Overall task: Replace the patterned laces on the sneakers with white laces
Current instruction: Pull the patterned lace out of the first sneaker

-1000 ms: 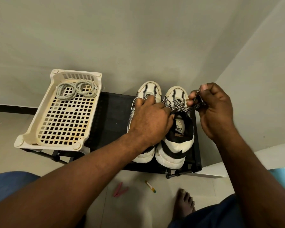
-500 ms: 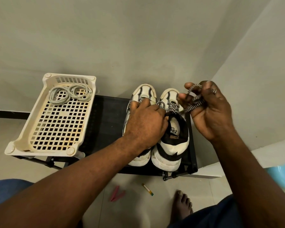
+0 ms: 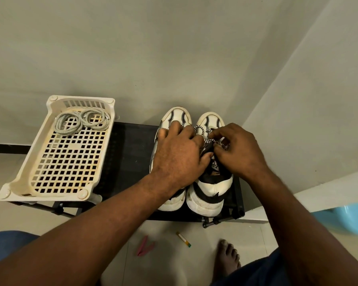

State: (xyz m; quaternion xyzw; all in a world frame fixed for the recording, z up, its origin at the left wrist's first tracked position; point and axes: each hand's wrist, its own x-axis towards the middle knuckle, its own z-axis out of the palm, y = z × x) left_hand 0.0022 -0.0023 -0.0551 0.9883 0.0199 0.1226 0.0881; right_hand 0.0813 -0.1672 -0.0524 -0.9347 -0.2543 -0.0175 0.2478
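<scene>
Standing nearest, in front of the black rack [image 3: 128, 153], a bare foot [image 3: 225, 259] rests on the tiled floor. A pink clip [image 3: 145, 245] and a small white stick [image 3: 183, 238] with coloured ends lie just before the rack's front edge. On the rack's right part sit the left sneaker [image 3: 175, 117] and the right sneaker [image 3: 208, 193], side by side, heels toward the person.

The left hand [image 3: 178, 155] lies palm-down over the left sneaker, fingers fairly straight and spread toward its toe. Its thumb reaches the right sneaker's dark tongue, but whether it pinches there cannot be told. The right hand [image 3: 238, 153] is over the right sneaker's lacing, fingers curled, pinching the black-and-white patterned lace [image 3: 202, 131], which crosses the eyelets nearer the toe.

On the rack's left part rests a cream basket [image 3: 23, 168], overhanging the rack's left end. At its far end lie the white laces [image 3: 81, 120] — coiled in two loops, untouched. Right of the rack a blue tub [image 3: 347, 219] shows at the frame's edge. Behind the rack rises a plain wall [image 3: 174, 48].
</scene>
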